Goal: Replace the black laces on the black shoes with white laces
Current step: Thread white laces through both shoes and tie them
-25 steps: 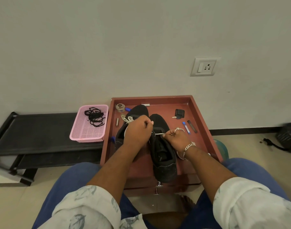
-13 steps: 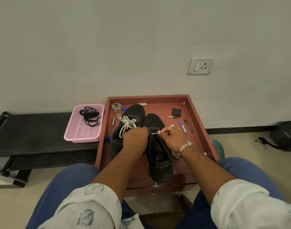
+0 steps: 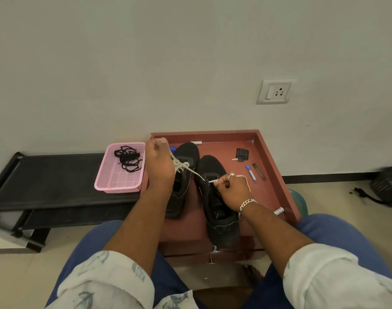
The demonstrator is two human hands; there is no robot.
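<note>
No legible text, white tag (image 3: pixel 279 211) on tray perhaps printed, unreadable

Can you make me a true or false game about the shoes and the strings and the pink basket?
1. The black laces lie in the pink basket. True.
2. The left hand rests flat on the floor. False: it is raised, pulling a white lace tight.
3. The right hand pinches the white lace at the right shoe. True.
4. The shoes are in the pink basket. False: both sit in the red tray.
5. The left shoe already has white lacing. True.
</note>
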